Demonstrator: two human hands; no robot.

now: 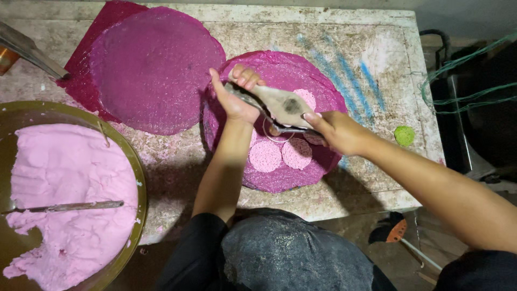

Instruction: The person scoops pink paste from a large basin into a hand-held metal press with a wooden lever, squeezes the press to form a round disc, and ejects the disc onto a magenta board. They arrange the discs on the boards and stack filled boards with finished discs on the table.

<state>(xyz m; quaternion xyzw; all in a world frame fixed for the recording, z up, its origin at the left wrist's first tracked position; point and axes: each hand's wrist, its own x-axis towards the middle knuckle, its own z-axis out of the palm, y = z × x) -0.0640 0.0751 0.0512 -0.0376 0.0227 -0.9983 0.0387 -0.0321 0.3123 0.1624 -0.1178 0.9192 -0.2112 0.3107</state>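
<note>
Pink lacy rounds [280,155] already lie on the purple mat [280,180], just below the fingers, so some are made, and much of the mat is bare. The left hand [235,99] has its fingers curled tight around the top of a grey cloth bag [280,102]. The right hand [336,132] has its fingers closed on the bag's low end, by a thin metal ring [277,131]. Far off to the left of the fingers, a big bowl [137,178] holds lots of soft pink dough [70,183] on the bench [388,48].
</note>
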